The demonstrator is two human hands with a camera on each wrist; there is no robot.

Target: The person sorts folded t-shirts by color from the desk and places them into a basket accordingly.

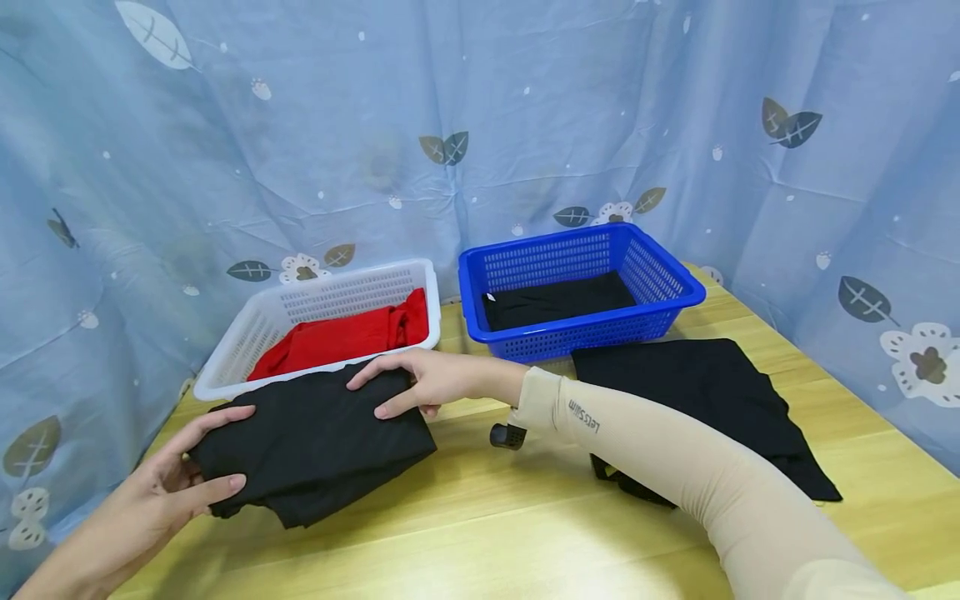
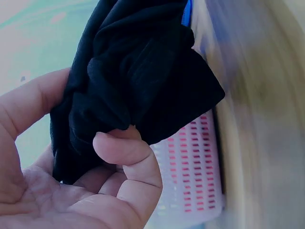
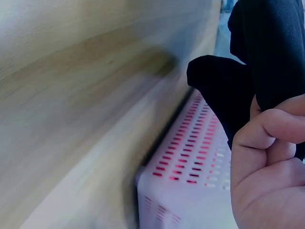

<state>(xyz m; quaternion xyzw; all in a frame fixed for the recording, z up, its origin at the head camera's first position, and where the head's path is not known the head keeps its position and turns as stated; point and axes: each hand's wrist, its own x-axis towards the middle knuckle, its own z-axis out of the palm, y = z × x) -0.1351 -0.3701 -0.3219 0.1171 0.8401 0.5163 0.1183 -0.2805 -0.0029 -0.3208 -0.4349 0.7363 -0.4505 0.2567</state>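
Over the desk [image 1: 480, 525], near the white basket [image 1: 360, 290]: folded black cloth [image 1: 315, 442], held up.
Head view: left hand [image 1: 161, 492] grips one end, right hand [image 1: 423, 379] the other; red cloth [image 1: 337, 337] inside white basket, blue basket [image 1: 570, 333] to its right. Left wrist: left hand pinches bunched fabric. Right wrist: right hand curled around the cloth, white basket beyond.

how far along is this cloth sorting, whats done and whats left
Apparently done: red cloth is in the white basket, black cloth in the blue basket. In hand: a second black cloth, held by the left hand and right hand, not yet in a basket. Probably left: a third black cloth lying on the table.
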